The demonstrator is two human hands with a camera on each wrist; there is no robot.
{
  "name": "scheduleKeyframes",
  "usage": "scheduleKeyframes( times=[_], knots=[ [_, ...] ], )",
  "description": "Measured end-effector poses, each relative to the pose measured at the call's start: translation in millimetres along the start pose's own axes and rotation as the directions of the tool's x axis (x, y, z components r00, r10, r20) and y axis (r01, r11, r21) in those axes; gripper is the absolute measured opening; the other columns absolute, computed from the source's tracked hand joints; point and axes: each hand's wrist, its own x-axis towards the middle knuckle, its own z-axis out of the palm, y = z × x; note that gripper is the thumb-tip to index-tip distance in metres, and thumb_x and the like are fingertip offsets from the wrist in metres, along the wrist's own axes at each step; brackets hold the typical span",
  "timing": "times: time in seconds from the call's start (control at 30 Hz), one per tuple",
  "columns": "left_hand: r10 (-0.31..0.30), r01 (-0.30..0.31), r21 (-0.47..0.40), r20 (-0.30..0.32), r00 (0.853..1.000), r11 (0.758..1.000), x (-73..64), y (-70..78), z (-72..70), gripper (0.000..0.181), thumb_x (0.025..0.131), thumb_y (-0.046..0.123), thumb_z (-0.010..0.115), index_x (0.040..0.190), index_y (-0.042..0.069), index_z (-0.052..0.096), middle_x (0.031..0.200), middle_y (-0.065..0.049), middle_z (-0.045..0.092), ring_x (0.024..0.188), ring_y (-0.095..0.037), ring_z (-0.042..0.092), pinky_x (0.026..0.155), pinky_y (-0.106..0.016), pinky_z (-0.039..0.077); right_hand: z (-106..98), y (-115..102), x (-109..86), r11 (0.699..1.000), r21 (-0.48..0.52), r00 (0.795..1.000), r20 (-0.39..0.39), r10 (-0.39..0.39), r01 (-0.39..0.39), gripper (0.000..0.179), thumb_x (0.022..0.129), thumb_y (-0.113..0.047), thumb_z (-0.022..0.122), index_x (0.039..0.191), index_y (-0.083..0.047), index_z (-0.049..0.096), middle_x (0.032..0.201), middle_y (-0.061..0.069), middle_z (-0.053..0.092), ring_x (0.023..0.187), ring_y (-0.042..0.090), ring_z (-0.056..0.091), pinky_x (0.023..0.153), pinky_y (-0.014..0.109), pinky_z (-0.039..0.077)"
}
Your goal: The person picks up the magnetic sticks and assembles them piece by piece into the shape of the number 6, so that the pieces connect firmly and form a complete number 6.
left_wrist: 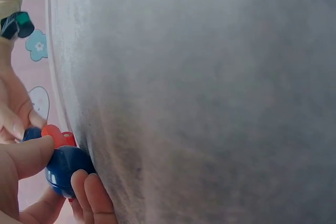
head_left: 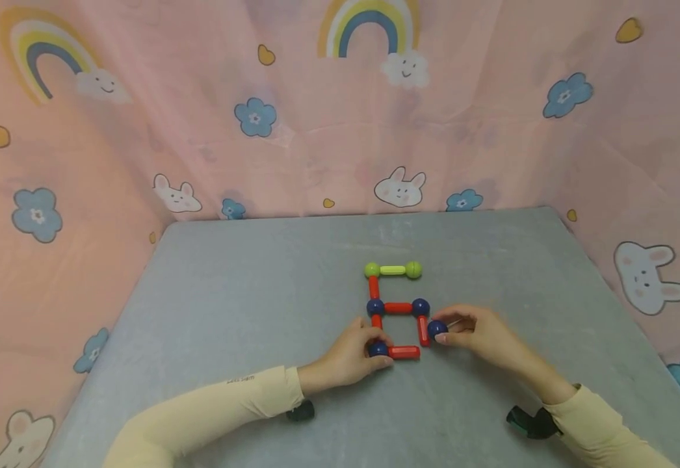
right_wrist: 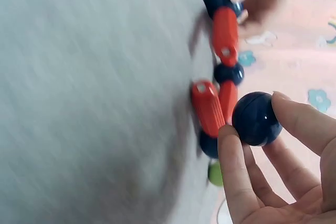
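On the table lies a figure of red rods, dark blue balls and a green end piece. My left hand [head_left: 348, 356] grips the blue ball [left_wrist: 68, 169] at the figure's near left corner; a red rod [head_left: 404, 352] sticks out from it to the right. Between thumb and fingertips, my right hand [head_left: 480, 335] pinches a loose blue ball [right_wrist: 257, 118]. That ball is beside the red rod [head_left: 423, 330] hanging down from the right blue ball [head_left: 420, 307]. In the right wrist view both rods show bare ends.
At the figure's far end, a green rod [head_left: 392, 270] joins two green balls [head_left: 372, 270]. The grey table [head_left: 246, 292] is enclosed by pink printed cloth [head_left: 293, 156]. Dark wrist devices [head_left: 533, 422] sit at both sleeves.
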Motion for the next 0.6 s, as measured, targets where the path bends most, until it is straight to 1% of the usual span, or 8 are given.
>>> scheduleKeyframes(
  times=[0.2,0.3,0.5,0.6],
  knots=[
    [0.002,-0.002,0.005,-0.004,1.0,1.0,-0.1,-1.2,-0.4,0.024,0.087,0.023,0.077,0.11,0.015,0.071,0.094,-0.002,0.048,0.074,-0.006,0.045,0.061,-0.014,0.04,15.6,-1.2,-6.6,0.996,0.086,0.999,0.04,-0.012,0.008,0.039,0.083,-0.026,0.08,0.116,-0.01,0.069,0.114,0.012,0.071,0.09,0.013,0.07,0.072,0.023,0.057],
    [-0.002,0.002,0.011,-0.004,1.0,1.0,0.2,-1.9,0.1,0.025,0.087,0.024,0.077,0.11,0.016,0.071,0.093,-0.001,0.047,0.072,-0.005,0.045,0.061,-0.014,0.04,20.4,-1.0,-8.0,0.993,0.114,0.999,0.045,-0.014,0.009,0.039,0.082,-0.025,0.081,0.116,-0.009,0.069,0.113,0.012,0.072,0.088,0.013,0.07,0.072,0.022,0.056],
    [0.004,-0.004,0.015,-0.003,1.0,1.0,0.3,-2.0,0.7,0.025,0.088,0.023,0.077,0.11,0.015,0.072,0.092,-0.001,0.047,0.069,-0.004,0.045,0.06,-0.014,0.041,24.7,-1.1,-10.0,0.991,0.132,0.999,0.031,-0.012,0.008,0.04,0.081,-0.023,0.082,0.116,-0.007,0.069,0.106,0.011,0.073,0.085,0.011,0.069,0.069,0.022,0.055],
    [0.003,-0.003,0.013,-0.003,1.0,1.0,0.1,-1.8,0.3,0.024,0.088,0.023,0.077,0.11,0.015,0.072,0.092,-0.001,0.047,0.069,-0.004,0.046,0.059,-0.014,0.041,26.1,-1.6,-11.3,0.993,0.119,1.0,0.023,-0.008,0.005,0.04,0.081,-0.022,0.082,0.115,-0.007,0.069,0.104,0.01,0.074,0.084,0.01,0.069,0.069,0.022,0.055]
  ],
)
